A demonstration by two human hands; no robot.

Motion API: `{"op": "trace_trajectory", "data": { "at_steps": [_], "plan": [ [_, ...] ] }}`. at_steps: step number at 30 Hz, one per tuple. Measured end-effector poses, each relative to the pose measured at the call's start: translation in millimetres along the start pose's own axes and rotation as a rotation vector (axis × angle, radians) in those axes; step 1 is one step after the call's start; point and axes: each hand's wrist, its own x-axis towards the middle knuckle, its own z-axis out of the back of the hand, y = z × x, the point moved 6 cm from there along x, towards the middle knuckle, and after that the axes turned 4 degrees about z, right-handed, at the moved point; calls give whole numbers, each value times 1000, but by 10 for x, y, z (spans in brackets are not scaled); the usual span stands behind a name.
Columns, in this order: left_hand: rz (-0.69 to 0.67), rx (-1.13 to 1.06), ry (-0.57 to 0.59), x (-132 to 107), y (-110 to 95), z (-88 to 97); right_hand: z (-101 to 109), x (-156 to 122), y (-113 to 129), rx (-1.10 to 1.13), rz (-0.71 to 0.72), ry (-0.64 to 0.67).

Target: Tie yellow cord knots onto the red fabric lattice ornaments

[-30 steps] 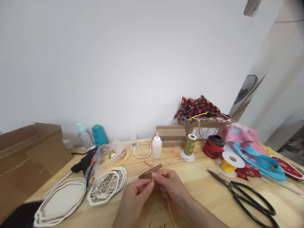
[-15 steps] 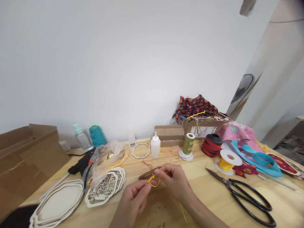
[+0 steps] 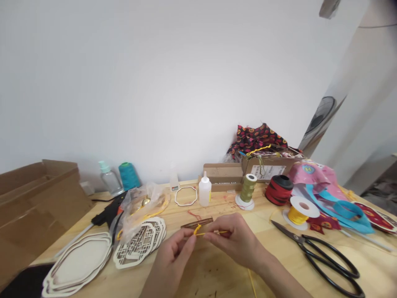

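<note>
A yellow cord (image 3: 201,234) runs between my two hands above the wooden table. My left hand (image 3: 174,255) pinches it near a small loop or knot, thumb against the fingers. Just to the right, my right hand (image 3: 237,238) grips the other part of the cord between thumb and fingers, drawing a short stretch straight. Beyond the fingertips lies a dark brown wooden stick (image 3: 197,222), partly covered by the hands. A loose yellow end trails below my right wrist. Whether the cord is joined to the stick I cannot tell.
Black-handled scissors (image 3: 300,240) lie to the right, near a yellow cord spool (image 3: 299,213). Behind the hands stand a white squeeze bottle (image 3: 204,191) and a green thread spool (image 3: 248,188). Fretwork wooden panels (image 3: 139,246) and a black glue gun (image 3: 108,213) lie at left.
My right hand has moved slightly right, away from the left, and the cord between them is now straighter. The view has shifted a little.
</note>
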Motion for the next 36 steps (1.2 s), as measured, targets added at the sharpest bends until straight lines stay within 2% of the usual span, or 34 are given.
{"op": "trace_trajectory", "data": {
  "at_steps": [3,6,9,13,18,25,30,36],
  "plan": [
    [-56,75,14,-2,-14,-9,2,4,-33,155,-60,-84],
    [-159,146,80,-26,-64,-75,-68,-3,-88,276,-134,-113],
    [-169,188,122,-47,-73,-147,-138,-13,-132,346,-168,-138],
    [-132,177,140,-63,-91,-206,-158,-24,-145,271,-135,-165],
    [-120,104,100,-92,-142,-181,-125,-33,-146,142,-121,-191],
    [-118,104,112,-91,-144,-205,-142,-41,-162,111,-128,-199],
    [-94,173,88,-53,-66,-204,-153,-46,-109,160,-96,-191],
    [-134,198,86,-50,-30,-189,-84,-37,-159,194,-142,-259]
  ]
}}
